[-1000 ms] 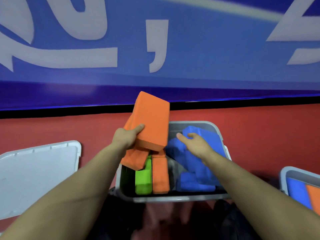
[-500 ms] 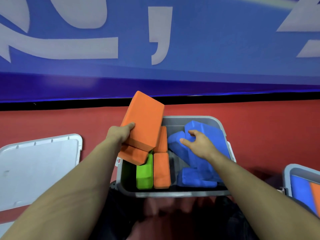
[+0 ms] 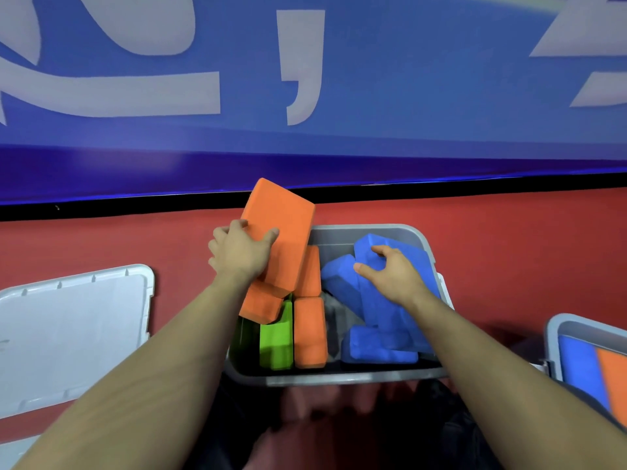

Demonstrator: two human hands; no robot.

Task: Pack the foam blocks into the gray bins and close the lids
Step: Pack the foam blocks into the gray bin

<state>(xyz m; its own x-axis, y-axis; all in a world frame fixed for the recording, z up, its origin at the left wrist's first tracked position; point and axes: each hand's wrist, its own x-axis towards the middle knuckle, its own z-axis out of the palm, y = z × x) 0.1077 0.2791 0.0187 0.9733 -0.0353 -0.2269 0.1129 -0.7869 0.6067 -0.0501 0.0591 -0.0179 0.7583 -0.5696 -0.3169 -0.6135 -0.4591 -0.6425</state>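
Observation:
An open gray bin (image 3: 339,379) stands on the red floor in front of me, holding several foam blocks. My left hand (image 3: 239,254) grips a large orange block (image 3: 283,228) that tilts over the bin's far left corner, resting on other orange blocks (image 3: 308,330). A green block (image 3: 276,340) stands upright below them. My right hand (image 3: 390,274) curls its fingers over the top of a tall blue block (image 3: 383,310) leaning in the bin's right half. Another blue block (image 3: 376,349) lies at the bin's bottom.
A loose gray lid (image 3: 68,334) lies flat on the floor to the left. A second gray bin (image 3: 556,340) with a blue and an orange block shows at the right edge. A blue wall (image 3: 373,79) with white lettering rises behind.
My left hand has shifted its hold further over the orange block, which has tilted left and come lower. My right hand has closed over the top of the tall blue block.

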